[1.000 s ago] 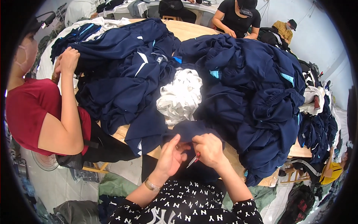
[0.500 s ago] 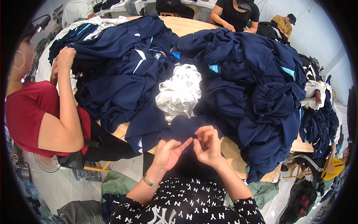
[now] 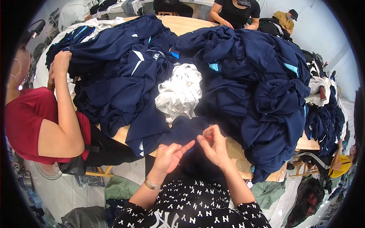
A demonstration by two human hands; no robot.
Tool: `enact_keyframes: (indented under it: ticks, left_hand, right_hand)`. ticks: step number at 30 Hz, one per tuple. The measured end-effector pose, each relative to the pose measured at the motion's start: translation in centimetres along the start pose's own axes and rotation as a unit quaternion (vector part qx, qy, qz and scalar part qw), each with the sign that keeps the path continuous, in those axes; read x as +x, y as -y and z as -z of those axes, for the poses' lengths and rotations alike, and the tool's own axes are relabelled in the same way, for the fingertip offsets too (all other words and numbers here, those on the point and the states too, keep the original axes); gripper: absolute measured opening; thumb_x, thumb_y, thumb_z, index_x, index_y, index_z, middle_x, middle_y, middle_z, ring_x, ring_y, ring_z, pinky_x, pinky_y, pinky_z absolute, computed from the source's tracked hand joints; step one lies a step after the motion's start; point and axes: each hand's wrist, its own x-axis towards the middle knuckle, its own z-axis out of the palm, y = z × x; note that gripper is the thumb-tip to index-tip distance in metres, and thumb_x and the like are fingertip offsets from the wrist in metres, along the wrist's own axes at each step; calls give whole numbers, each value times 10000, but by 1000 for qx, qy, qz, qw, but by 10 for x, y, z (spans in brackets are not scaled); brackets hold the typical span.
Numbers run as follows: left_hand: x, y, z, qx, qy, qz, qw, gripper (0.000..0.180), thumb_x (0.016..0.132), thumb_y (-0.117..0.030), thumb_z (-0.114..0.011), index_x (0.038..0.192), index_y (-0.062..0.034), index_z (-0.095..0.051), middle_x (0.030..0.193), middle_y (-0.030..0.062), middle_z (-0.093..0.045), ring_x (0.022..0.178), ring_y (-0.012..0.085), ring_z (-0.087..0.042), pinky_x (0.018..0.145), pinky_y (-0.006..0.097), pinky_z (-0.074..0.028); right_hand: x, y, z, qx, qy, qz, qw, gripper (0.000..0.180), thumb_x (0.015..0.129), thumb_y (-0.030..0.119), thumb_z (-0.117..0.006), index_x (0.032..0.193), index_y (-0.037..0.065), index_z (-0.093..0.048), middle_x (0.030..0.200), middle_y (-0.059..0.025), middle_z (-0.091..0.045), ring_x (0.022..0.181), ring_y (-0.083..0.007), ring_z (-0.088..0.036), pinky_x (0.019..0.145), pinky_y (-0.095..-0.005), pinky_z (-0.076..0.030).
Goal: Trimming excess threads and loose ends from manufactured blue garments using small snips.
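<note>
My left hand is over the table's near edge, thumb pressed to curled fingers and index finger stretched out to the right. Facing it, a short gap away, my right hand is curled with thumb and fingers close together; anything small in either hand is too fine to make out. Just beyond both hands lies a navy cloth piece, hanging over the edge toward my lap. Farther off sits a heap of white elastic-like tape, touched by neither hand.
Navy garments are piled left and right on the wooden table. At my left, a person in a red shirt grips navy cloth. Across the table is a person in black. A fan stands at lower left.
My right hand has shifted slightly away from my left, widening the gap between the fingertips. The whole view has moved a little. The person in red still grips the cloth.
</note>
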Motion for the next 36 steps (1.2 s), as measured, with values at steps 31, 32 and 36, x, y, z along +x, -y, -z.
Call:
enact_keyframes:
  ticks: [31,32,36]
  left_hand:
    - [0,3,-2,69,-59,-15,996,353,821,101,-383,1147,102,-519,1178,174,-575,1124,272,-549,1034,435,-399]
    - [0,3,-3,68,-59,-15,996,353,821,101,-383,1147,102,-519,1178,174,-575,1124,272,-549,1034,435,-399]
    - [0,2,4,75,-51,-12,996,363,823,94,-387,1166,107,-504,1192,177,-563,1127,272,-547,1036,426,-398]
  right_hand:
    - [-2,7,6,-285,50,98,952,240,802,256,-678,801,75,-521,681,-64,-562,570,-266,-589,494,-362,-431]
    - [-2,6,7,-275,49,88,956,245,804,258,-677,797,73,-517,671,-66,-566,563,-268,-588,490,-362,-429]
    - [-2,10,7,-240,49,58,968,235,784,226,-687,784,56,-525,629,-101,-572,544,-283,-579,493,-353,-431]
